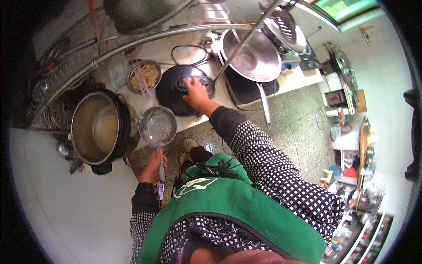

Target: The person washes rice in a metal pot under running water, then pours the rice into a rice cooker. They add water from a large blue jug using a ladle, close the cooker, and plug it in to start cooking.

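Note:
My left hand (152, 169) grips the handle of a round metal scoop or small pan (158, 127), which has pale residue inside. Above and to the right, my right hand (199, 94) lies on a round black lid (171, 94), its fingers at the raised centre. Whether the fingers grip that centre or only rest there is hard to see. Behind the scoop stands a metal bowl (130, 82) holding noodle-like pale strips (148, 76), with pink chopsticks (142, 79) laid across it. Left of the scoop is a large dark-sided pot (108, 128) with cloudy liquid in it.
A steel wok (252, 56) sits over a black cooktop (235, 89), its handle (264, 105) projecting past the counter edge. A metal rail (148, 38) and a slanting metal rod (245, 41) cross above the counter. Loaded shelves (349, 184) line the right side.

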### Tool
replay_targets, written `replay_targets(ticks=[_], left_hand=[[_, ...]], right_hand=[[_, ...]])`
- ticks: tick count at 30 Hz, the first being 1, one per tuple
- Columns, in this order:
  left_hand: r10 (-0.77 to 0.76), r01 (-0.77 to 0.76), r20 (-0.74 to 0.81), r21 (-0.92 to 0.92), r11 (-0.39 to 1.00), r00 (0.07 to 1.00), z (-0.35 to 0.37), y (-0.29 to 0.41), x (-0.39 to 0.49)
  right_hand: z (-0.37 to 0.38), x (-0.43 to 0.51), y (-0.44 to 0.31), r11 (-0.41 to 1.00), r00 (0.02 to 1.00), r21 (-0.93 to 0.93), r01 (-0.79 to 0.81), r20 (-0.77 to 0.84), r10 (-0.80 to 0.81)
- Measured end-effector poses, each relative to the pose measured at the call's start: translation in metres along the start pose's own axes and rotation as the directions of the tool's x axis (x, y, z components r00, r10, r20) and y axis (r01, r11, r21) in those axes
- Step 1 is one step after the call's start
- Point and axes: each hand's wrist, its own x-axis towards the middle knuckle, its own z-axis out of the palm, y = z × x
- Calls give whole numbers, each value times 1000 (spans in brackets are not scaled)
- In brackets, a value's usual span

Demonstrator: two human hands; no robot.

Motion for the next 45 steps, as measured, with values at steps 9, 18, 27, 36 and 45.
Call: replay_targets(ticks=[9, 18, 27, 36, 45], left_hand=[[33, -34, 39, 40, 999, 999, 5, -8, -2], [-47, 54, -78, 94, 994, 996, -6, -17, 8], [30, 17, -274, 168, 986, 961, -16, -9, -22], [287, 241, -776, 485, 840, 561, -45, -41, -127], [190, 399, -442, 889, 226, 877, 136, -125, -32]], right_hand=[[-101, -130, 29, 845, 999, 533, 46, -17, -44], [-358, -264, -10, 493, 952, 829, 264, -305, 3], [-440, -332, -29, 175, 525, 541, 823, -606, -597], [-459, -460, 77, 143, 418, 395, 908, -819, -392], [-498, -563, 156, 238, 224, 159, 958, -934, -279]])
